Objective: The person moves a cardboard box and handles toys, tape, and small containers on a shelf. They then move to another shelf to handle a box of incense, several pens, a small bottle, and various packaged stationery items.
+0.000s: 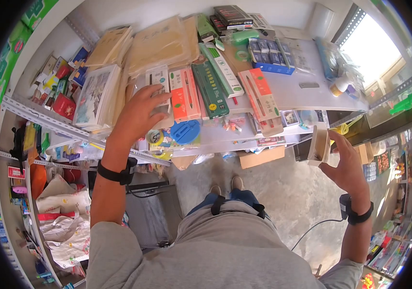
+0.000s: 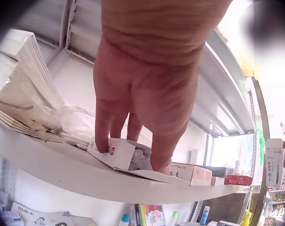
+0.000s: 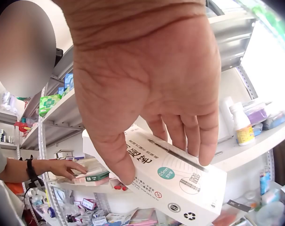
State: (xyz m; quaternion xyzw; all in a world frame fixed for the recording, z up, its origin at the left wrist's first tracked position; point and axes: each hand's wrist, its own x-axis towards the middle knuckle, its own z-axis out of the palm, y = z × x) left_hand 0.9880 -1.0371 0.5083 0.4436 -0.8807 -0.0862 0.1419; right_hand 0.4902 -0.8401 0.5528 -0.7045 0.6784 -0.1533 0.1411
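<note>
In the head view my left hand (image 1: 141, 115) is at the front of the shelf, on a white pen box (image 1: 159, 77). The left wrist view has its thumb and fingers on either side of the box (image 2: 115, 153), whose near end is open with a flap out. My right hand (image 1: 348, 166) holds another white pen box (image 1: 319, 144) off the shelf's right front. Seen from the right wrist, thumb and fingers grip the printed box (image 3: 170, 174) across its width. Right of my left hand lie an orange-and-white pen box (image 1: 184, 94) and a dark green box (image 1: 209, 89).
Another orange-and-white box (image 1: 260, 94) overhangs the shelf edge (image 1: 307, 105). Behind are brown envelopes (image 1: 160, 41) and a blue tray of small boxes (image 1: 271, 55). A blue round lid (image 1: 185, 131) sits below the left hand. A metal shelf post stands at right.
</note>
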